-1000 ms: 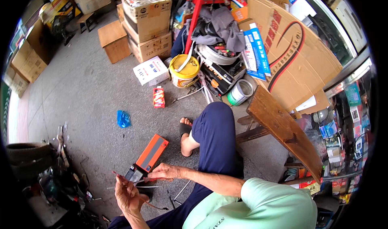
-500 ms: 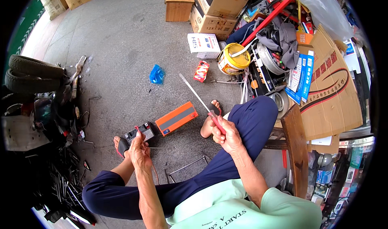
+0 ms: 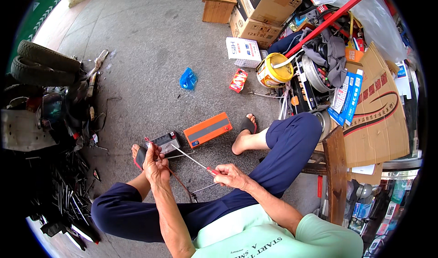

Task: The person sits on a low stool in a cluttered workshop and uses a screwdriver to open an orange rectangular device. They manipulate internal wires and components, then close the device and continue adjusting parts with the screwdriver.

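Observation:
My right hand is closed around the red handle of a screwdriver, whose long metal shaft points left over a black battery on the floor. Whether the tip touches anything cannot be told. Beside that battery, my left hand pinches a thin reddish wire, which trails down toward my lap; a small red end shows by the fingertips. The hand covers part of the black battery's near side. An orange battery with a grey stripe lies just right of the black one.
My sandalled feet flank the batteries. Ahead lie a blue plastic bag and a small red box. A yellow-lidded bucket, cartons and clutter fill the right. Old tyres and dark metal parts are on the left.
The screwdriver has swung down and left, from pointing up and away to crossing over the black battery. My left hand, still pinching the wire, has stayed near that battery. The view has shifted slightly.

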A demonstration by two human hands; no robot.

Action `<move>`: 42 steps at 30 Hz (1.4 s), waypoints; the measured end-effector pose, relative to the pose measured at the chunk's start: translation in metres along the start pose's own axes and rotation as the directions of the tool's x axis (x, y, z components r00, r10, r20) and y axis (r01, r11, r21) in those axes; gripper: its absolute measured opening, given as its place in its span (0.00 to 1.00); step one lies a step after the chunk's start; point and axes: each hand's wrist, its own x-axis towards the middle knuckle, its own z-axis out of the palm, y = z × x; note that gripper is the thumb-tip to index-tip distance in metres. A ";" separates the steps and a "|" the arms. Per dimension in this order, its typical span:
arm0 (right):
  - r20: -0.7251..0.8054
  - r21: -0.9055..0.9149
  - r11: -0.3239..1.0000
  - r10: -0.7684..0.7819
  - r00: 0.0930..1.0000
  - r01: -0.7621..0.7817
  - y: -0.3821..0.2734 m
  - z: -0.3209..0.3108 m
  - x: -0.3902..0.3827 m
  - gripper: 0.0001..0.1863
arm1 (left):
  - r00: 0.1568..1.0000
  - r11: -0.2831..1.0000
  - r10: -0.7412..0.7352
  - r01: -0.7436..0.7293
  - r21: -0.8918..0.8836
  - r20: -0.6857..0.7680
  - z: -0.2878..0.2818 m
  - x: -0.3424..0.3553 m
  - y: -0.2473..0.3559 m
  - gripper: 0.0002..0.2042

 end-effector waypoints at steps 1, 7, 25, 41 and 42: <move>-0.010 -0.021 1.000 0.009 1.000 -0.009 0.006 -0.003 0.005 0.10 | 1.000 1.000 0.024 -0.024 0.018 -0.006 0.001 -0.001 0.002 0.08; -0.072 -0.339 0.941 -0.029 0.997 0.003 0.025 -0.018 0.029 0.18 | 0.992 0.987 0.121 -0.116 0.108 -0.044 0.006 -0.011 0.008 0.07; -0.100 -0.538 0.843 -0.085 0.991 0.019 0.108 0.000 0.141 0.14 | 0.997 0.989 -0.034 0.024 -0.144 -0.069 -0.005 -0.012 0.020 0.07; -0.041 0.053 0.987 -0.148 0.988 0.150 0.002 -0.036 0.079 0.16 | 0.996 0.996 -0.082 0.081 0.033 0.030 0.003 -0.012 0.010 0.09; -0.028 0.116 0.979 -0.163 0.986 0.165 -0.003 -0.032 0.077 0.17 | 0.994 0.994 -0.103 0.101 0.039 0.048 0.003 -0.010 0.007 0.09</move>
